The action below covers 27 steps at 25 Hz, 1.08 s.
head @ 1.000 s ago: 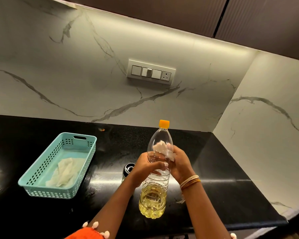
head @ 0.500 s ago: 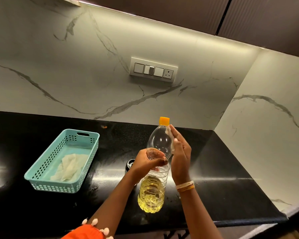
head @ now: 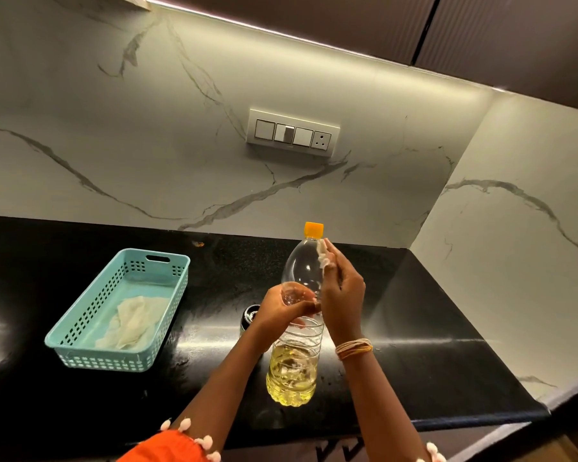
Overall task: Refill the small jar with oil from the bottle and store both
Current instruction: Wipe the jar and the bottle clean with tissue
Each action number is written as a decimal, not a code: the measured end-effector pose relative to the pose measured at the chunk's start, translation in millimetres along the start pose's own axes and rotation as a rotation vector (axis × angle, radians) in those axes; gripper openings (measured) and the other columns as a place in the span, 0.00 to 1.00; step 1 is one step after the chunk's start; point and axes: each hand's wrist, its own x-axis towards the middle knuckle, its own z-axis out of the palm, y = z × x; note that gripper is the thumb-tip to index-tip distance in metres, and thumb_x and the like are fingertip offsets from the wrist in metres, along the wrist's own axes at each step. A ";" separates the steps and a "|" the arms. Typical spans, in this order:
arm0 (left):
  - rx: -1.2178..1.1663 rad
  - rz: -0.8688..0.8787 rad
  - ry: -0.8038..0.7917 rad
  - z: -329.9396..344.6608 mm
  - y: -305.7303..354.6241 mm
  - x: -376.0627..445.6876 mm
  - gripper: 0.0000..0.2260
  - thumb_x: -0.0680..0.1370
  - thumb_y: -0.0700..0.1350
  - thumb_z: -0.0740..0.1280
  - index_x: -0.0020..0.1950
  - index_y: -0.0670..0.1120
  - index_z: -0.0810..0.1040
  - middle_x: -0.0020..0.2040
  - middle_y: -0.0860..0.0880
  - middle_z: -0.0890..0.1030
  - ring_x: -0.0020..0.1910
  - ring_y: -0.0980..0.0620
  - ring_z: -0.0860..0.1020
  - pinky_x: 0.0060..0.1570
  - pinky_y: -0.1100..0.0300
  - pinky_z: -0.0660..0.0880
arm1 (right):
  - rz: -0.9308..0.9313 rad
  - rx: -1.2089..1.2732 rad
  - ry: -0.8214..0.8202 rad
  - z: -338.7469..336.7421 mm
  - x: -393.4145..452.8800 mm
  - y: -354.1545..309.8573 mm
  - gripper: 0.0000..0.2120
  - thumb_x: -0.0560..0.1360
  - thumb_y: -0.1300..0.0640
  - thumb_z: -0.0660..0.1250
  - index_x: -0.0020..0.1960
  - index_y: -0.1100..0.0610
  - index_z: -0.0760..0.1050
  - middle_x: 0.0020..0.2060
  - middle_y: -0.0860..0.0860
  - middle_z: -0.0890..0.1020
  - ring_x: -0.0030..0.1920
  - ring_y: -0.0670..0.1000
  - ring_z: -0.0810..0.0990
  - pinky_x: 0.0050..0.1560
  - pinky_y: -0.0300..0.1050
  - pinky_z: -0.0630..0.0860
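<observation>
A clear plastic oil bottle [head: 294,368] with an orange cap [head: 313,229] stands upright on the black counter [head: 424,355], its lower third filled with yellow oil. My left hand [head: 279,311] grips the bottle around its middle. My right hand [head: 342,291] presses a small white tissue [head: 323,258] against the bottle's upper right shoulder, just below the cap. The small jar [head: 249,316], dark with a black top, stands on the counter just left of the bottle, mostly hidden behind my left wrist.
A teal perforated basket [head: 80,348] with a crumpled white cloth [head: 134,321] inside sits on the counter at the left. Marble walls close the back and right side. A switch panel [head: 292,133] is on the back wall. The counter's front edge runs below my arms.
My right hand has slid the tissue up the bottle, from its middle to the shoulder near the cap. My left hand keeps its grip on the bottle.
</observation>
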 end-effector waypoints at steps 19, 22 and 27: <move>-0.316 -0.155 -0.412 0.0 22.9 -7.6 0.36 0.58 0.43 0.75 0.64 0.45 0.69 0.50 0.44 0.81 0.49 0.47 0.81 0.43 0.54 0.81 | 0.811 1.073 -0.815 -5.1 29.8 6.5 0.29 0.74 0.37 0.62 0.52 0.64 0.80 0.53 0.63 0.82 0.63 0.63 0.76 0.66 0.60 0.70; -0.402 -0.194 -0.387 1.5 23.2 -7.2 0.42 0.54 0.43 0.79 0.66 0.47 0.66 0.52 0.41 0.78 0.50 0.47 0.81 0.46 0.57 0.80 | 0.941 0.942 -0.771 -8.5 20.3 1.5 0.42 0.47 0.47 0.85 0.54 0.69 0.78 0.47 0.66 0.83 0.47 0.61 0.85 0.41 0.51 0.83; -0.320 -0.080 -0.381 -3.9 25.9 2.0 0.25 0.58 0.44 0.77 0.54 0.44 0.81 0.46 0.44 0.82 0.44 0.49 0.83 0.46 0.57 0.81 | 0.613 0.691 -0.514 -14.8 31.8 3.3 0.08 0.77 0.61 0.64 0.53 0.62 0.78 0.46 0.59 0.82 0.50 0.59 0.80 0.48 0.48 0.82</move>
